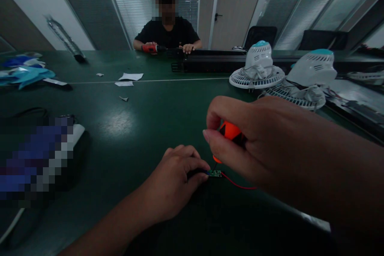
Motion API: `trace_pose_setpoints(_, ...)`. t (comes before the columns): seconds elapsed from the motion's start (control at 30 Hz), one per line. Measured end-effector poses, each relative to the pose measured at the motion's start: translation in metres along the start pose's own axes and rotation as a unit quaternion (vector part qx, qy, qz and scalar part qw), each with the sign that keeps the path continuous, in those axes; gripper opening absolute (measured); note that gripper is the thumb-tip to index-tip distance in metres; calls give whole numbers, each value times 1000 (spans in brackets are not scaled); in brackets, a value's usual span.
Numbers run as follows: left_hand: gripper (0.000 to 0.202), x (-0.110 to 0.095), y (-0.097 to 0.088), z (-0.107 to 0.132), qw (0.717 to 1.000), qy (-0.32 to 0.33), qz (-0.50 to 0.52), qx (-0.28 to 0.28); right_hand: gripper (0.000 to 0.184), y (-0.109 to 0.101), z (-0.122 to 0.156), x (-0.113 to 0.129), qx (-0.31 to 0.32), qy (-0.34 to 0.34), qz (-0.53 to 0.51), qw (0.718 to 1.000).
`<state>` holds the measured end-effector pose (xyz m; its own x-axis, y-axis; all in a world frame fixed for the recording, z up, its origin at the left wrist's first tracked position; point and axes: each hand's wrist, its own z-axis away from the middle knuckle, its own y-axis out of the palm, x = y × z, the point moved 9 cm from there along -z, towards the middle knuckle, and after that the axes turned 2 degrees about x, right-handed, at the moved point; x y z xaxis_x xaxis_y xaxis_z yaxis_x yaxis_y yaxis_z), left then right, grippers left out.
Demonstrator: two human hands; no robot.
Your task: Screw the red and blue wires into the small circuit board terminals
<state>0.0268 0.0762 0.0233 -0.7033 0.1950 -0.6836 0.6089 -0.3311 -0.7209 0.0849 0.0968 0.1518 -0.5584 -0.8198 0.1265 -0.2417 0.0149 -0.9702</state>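
Observation:
A small green circuit board [216,173] lies low on the green tabletop [150,120], with a red wire [240,186] running off its right end. My left hand [180,180] pinches the board's left end between thumb and forefinger. In my right hand [249,140] is a screwdriver [230,131] with an orange and black handle, gripped from above. Its thin shaft points down and its tip meets the board, or comes very near it; the exact contact is too small to tell. My right palm hides part of the handle.
Two white fan-like housings [258,64] with round grilles stand at the right. Long black bars [210,64] lie across the far side, where a person [168,34] holds a red power tool [151,48]. Paper scraps [131,77], blue wrappers [30,74] and a blurred-out object [39,156] are leftward.

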Motion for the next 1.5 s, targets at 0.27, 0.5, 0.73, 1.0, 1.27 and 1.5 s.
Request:
trace_pose_setpoints(0.27,20,1,-2,1,1000,4,-22,-14,11,2,5,-4,-7,-6,5,1000)
trace_pose_setpoints(0.5,18,3,-2,1,1000,-3,-10,-21,23,3,0,-8,22,32,6,999)
trace_pose_setpoints(0.73,20,3,-1,1,1000,-6,-8,-20,46,-3,-2,-4,-9,41,13,999)
trace_pose_setpoints(1.0,21,0,-1,0,1000,-7,-28,-9,15,4,-2,-9,12,43,15,999)
trace_pose_setpoints(1.27,21,3,-1,0,1000,-2,-19,-16,12,3,2,-7,6,21,9,1000)
trace_pose_setpoints(1.5,20,1,-3,0,1000,-4,-16,-20,14,2,1,-6,3,8,-5,1000)
